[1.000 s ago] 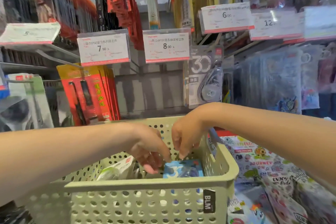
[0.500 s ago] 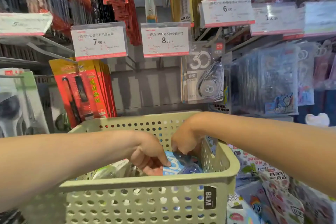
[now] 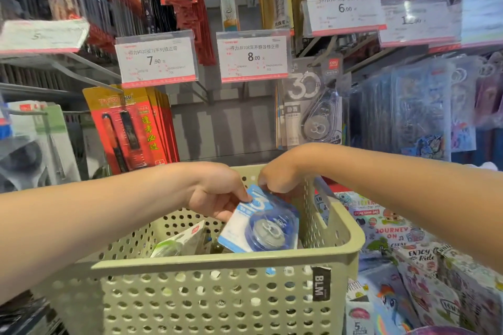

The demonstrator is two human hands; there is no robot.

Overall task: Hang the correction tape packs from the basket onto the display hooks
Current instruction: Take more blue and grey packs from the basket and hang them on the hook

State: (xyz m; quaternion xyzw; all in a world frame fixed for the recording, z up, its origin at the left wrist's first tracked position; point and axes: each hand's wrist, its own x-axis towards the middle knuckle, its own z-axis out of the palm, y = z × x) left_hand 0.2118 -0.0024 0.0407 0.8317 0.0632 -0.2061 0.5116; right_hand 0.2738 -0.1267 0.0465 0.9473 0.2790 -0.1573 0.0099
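Shop aisle: blue pack (image 3: pixel 258 226) between hands

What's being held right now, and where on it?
Blue correction tape pack, pinched at its top card edge by both left hand and right hand, above the basket.

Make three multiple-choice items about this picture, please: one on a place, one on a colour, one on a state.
1. Where is the blue correction tape pack?
A. on a hook
B. above the green perforated plastic basket
C. on the floor

2. What colour is the card of the pack lying lower in the basket?
A. white and green
B. black
C. purple

3. How is the blue pack held?
A. by nobody
B. by one hand
C. by the left hand and right hand

Answers: 1 B, it is lifted inside the rim; 2 A, green edge shows; 3 C, both grips pinch its top.
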